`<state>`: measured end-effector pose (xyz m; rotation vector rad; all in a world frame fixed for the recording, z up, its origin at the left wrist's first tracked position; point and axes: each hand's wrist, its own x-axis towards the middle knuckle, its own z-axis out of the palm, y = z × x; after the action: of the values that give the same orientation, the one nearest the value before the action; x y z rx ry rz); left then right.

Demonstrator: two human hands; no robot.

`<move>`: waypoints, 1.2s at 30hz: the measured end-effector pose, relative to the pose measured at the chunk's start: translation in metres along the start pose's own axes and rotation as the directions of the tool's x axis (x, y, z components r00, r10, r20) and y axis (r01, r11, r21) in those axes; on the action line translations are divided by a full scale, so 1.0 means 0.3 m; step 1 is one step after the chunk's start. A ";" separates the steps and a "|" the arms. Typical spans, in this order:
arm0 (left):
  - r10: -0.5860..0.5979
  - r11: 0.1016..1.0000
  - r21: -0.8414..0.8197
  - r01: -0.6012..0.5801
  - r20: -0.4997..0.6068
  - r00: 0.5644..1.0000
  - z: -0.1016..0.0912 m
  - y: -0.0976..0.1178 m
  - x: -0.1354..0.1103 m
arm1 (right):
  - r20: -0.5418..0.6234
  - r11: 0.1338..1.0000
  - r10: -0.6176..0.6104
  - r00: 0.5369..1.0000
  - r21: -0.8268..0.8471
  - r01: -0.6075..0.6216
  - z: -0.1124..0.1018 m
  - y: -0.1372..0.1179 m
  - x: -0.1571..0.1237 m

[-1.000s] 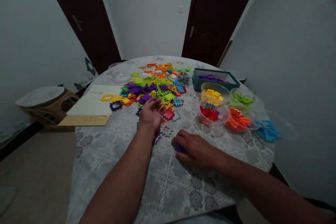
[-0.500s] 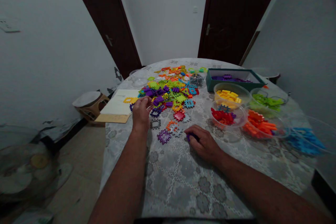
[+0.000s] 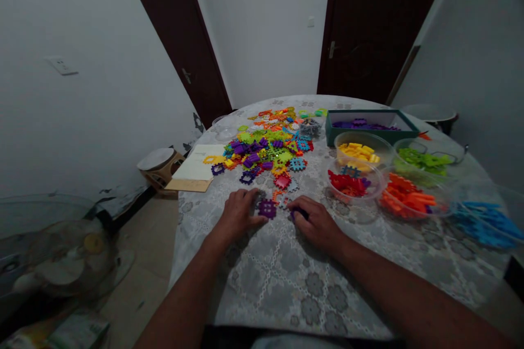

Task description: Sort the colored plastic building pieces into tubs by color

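My left hand (image 3: pixel 241 212) rests low over the table, its thumb and fingers apart at the left side of a purple square grid block (image 3: pixel 267 209). Its thumb tip is at the block's lower edge; I cannot tell how firmly they touch. My right hand (image 3: pixel 317 223) is closed around a dark purple piece (image 3: pixel 302 212), mostly covered by the fingers. Between the hands lie an orange piece (image 3: pixel 277 195) and a pale translucent piece (image 3: pixel 283 203). Just beyond is a red square block (image 3: pixel 282 181). A mixed heap of interlocking plastic blocks (image 3: pixel 282 154) spreads farther back.
Clear bowls hold yellow (image 3: pixel 357 151), red (image 3: pixel 347 182), orange (image 3: pixel 405 196) and green pieces (image 3: pixel 423 161). Blue pieces (image 3: pixel 483 223) lie at the far right. A green box (image 3: pixel 331 133) with purple pieces stands behind. Paper sheets (image 3: pixel 192 169) lie left, and a fan (image 3: pixel 69 262) stands beyond the table.
My left hand has come back from the heap's near edge to the purple square block, its fingers now spread. My right hand keeps its hold. The view has turned slightly left.
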<state>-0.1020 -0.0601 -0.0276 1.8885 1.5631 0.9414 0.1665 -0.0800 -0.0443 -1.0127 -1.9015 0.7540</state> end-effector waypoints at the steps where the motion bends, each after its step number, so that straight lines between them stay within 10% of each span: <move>1: 0.016 0.999 0.032 -0.016 0.007 1.000 0.008 0.003 0.001 | -0.001 1.000 -0.005 1.000 0.003 0.005 -0.001 0.001 0.000; 22: 0.131 0.859 0.459 -0.229 0.235 0.963 0.143 0.167 0.001 | -0.019 0.997 0.055 0.998 -0.060 -0.056 -0.018 0.023 0.009; 30: 0.425 0.762 0.445 -0.470 0.205 0.882 0.173 0.068 -0.007 | -0.063 0.995 0.045 0.997 -0.083 -0.050 0.000 0.034 0.013; 36: 0.411 0.892 0.141 -0.430 0.146 0.900 0.148 0.117 0.002 | -0.110 1.000 0.015 0.994 0.015 -0.013 -0.002 0.013 0.014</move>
<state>-0.0456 -0.0648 -0.0291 2.4221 1.2188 0.8751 0.1671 -0.0744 -0.0455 -1.0388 -1.7946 0.7042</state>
